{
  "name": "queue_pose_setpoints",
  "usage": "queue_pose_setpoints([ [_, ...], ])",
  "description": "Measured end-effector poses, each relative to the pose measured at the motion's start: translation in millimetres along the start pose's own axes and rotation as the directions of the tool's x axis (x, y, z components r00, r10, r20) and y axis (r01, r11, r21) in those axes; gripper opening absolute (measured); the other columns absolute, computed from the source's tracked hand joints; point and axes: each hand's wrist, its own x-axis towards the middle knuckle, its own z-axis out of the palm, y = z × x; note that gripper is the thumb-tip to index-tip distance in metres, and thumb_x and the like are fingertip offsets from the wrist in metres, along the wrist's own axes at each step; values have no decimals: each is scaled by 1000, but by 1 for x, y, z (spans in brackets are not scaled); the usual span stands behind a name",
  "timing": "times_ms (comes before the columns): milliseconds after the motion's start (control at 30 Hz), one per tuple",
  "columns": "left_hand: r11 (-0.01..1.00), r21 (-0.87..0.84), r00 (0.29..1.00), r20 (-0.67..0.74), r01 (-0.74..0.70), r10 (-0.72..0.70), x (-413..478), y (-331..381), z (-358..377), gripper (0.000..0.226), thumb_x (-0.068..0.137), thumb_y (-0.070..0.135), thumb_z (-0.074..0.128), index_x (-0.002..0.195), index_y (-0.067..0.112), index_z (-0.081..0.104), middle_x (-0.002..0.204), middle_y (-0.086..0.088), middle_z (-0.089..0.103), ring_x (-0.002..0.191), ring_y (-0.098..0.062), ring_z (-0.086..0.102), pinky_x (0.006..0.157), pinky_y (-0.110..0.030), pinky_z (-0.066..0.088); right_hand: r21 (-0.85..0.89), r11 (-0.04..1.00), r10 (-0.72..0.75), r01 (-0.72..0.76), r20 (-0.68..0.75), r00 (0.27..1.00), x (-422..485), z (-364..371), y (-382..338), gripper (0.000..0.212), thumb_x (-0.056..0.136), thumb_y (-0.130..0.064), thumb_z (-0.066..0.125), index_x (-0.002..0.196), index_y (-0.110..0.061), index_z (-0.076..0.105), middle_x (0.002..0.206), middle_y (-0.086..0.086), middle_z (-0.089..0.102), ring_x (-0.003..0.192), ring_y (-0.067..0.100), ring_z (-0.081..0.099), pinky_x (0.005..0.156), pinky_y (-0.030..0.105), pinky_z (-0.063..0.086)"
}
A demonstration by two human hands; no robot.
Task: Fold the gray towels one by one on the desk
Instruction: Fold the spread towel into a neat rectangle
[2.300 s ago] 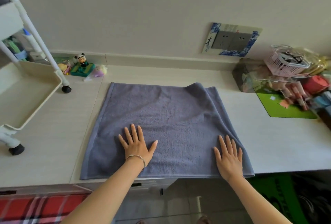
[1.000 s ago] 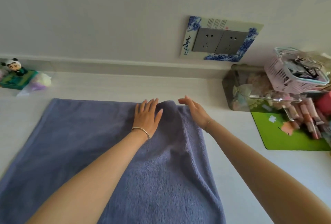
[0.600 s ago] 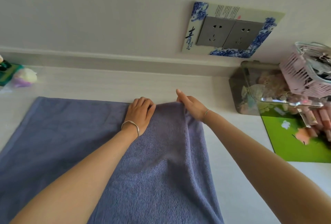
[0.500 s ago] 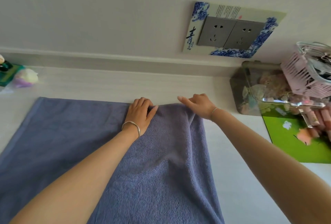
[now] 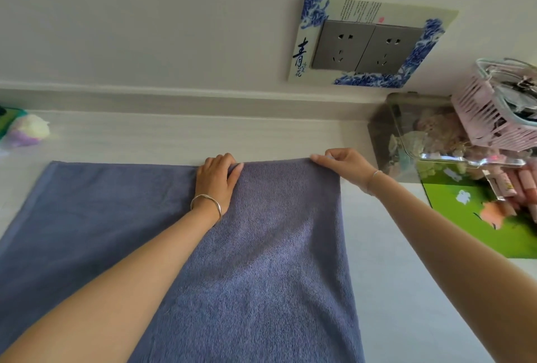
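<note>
At the far left of the pale desk (image 5: 174, 136) sat a small pastel toy (image 5: 27, 133). The gray towel (image 5: 101, 217) lay spread over the desk, its far edge running close to the wall. The left hand (image 5: 216, 179), a silver bangle (image 5: 207, 203) on its wrist, had its grip closed on that far edge about midway along, fingers curled over the hem. The right hand (image 5: 343, 166) pinched the far right corner, grip clamped on the cloth, which stretched straight between the two hands. Above, a double socket (image 5: 366, 46) sat in the wall. Further right stood a clear box (image 5: 421, 136), a pink basket (image 5: 494, 118) just above it, and a green mat (image 5: 470, 217) in front.
</note>
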Motion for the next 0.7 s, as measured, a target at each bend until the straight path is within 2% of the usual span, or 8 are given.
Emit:
queue_pose_setpoints([
  [33,1000,12,1000,-6,-3,3,1,-1,0,23,97,28,48,78,16,43,78,-3,50,81,-26,45,73,-35,28,-143,990,-11,8,-17,1000,3,0,4,53,81,-46,68,55,-20,30,59,-5,30,58,10,29,57,26,21],
  [100,997,70,1000,-5,-21,21,6,-3,2,23,96,27,51,78,13,47,79,-6,52,82,-28,46,72,-36,28,-568,822,-100,33,-86,991,9,1,19,48,81,-54,64,57,-21,37,68,-3,44,71,17,43,69,29,25],
  [133,994,107,999,-3,-34,35,9,-4,2,23,95,27,52,79,11,49,79,-7,52,82,-29,46,72,-36,28,-655,755,-140,25,-123,982,10,3,24,40,82,-54,62,63,-23,44,78,0,51,83,21,48,75,30,27],
  [200,985,161,998,-11,-66,69,15,-3,2,23,93,26,56,78,10,51,79,-9,52,81,-31,47,71,-37,28,-624,781,-226,16,-259,939,1,15,26,28,87,-48,58,89,-20,59,100,5,58,102,27,51,87,35,31],
  [300,982,173,996,-29,-76,82,19,-2,2,22,91,28,58,79,10,54,80,-10,54,83,-32,48,70,-37,27,-472,879,-316,66,-474,821,-22,49,13,49,88,-46,39,116,-12,60,118,9,59,112,32,52,95,42,37],
  [433,970,217,994,31,-109,105,10,-14,-5,39,91,48,41,88,13,58,86,-6,61,88,-31,50,74,-37,29,-535,823,-399,190,-307,864,-60,125,-9,52,93,-48,32,132,-20,52,144,4,43,136,25,35,115,43,19],
  [533,973,218,995,80,-71,55,9,-29,-19,31,93,42,50,90,12,57,91,-7,63,93,-32,50,80,-38,29,-598,770,-387,224,-159,908,-71,161,-5,58,93,-53,25,144,-28,37,156,-2,24,145,20,16,118,43,1],
  [700,977,202,993,108,-65,44,4,-53,-40,24,94,35,53,87,12,57,88,-6,61,93,-31,49,79,-38,28,-644,760,-276,88,-197,941,-66,142,15,65,89,-62,14,149,-37,17,159,-7,9,147,14,0,117,37,-11],
])
